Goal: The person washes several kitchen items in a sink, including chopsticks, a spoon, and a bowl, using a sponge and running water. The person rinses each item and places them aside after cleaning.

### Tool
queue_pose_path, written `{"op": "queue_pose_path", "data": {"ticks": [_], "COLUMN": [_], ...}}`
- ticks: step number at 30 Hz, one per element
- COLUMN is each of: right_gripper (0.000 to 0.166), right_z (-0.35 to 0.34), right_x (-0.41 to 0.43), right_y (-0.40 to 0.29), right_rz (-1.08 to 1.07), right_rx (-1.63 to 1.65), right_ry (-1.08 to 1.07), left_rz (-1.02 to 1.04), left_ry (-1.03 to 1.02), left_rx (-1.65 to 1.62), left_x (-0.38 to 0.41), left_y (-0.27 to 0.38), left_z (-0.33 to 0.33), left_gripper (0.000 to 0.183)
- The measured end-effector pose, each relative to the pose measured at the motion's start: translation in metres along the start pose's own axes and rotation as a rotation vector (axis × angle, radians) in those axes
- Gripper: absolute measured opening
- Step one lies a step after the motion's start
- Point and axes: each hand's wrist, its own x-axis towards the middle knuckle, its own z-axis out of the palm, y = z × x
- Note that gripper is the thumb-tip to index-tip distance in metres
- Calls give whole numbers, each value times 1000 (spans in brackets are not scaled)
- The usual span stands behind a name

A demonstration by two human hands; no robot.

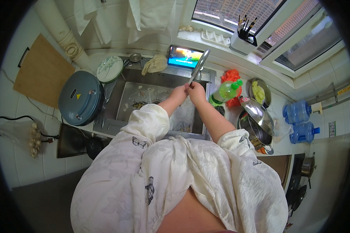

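Both hands meet just under the spout of a curved metal faucet (200, 64), above a stainless steel sink (119, 100). My left hand (180, 94) has its fingertips against those of my right hand (196, 92). Whether something small is held between them cannot be told. Water and scattered scraps lie in the sink. Behind it a lit screen device (184, 56) leans by the wall, beside a crumpled beige cloth (155, 64). A green-capped plastic bottle (225, 91) stands to the right of my right hand.
A round blue electric griddle (80, 97) and stacked plates (109, 69) are left of the sink. At right are a steel pot (255, 137) with a tilted lid (258, 112), a bowl (267, 91) with green food, a red plastic bag (231, 76) and blue water jugs (302, 134).
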Motion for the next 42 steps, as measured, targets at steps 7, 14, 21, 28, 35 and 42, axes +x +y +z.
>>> {"op": "queue_pose_path", "data": {"ticks": [7,14,21,28,35,42], "right_gripper": [24,26,28,21,25,30], "right_z": [-4,2,4,10,22,27], "right_x": [0,3,6,12,17,19], "right_y": [-11,-3,-16,-2,6,5], "right_rz": [48,34,101,112,39,-5], "right_rx": [2,115,-44,22,65,-45], "right_ry": [15,62,21,36,-13,-33], "left_rz": [-13,-82,-61,-111,-205,-129], "left_ry": [29,-7,-38,-88,-66,47], "left_rx": [212,167,120,369,361,206], "left_x": [-7,-5,-7,-25,-36,-39], "left_y": [5,-24,-30,-1,-42,-39], "left_z": [-1,7,12,-6,-8,-15], "left_gripper": [31,28,30,29,29,32]}}
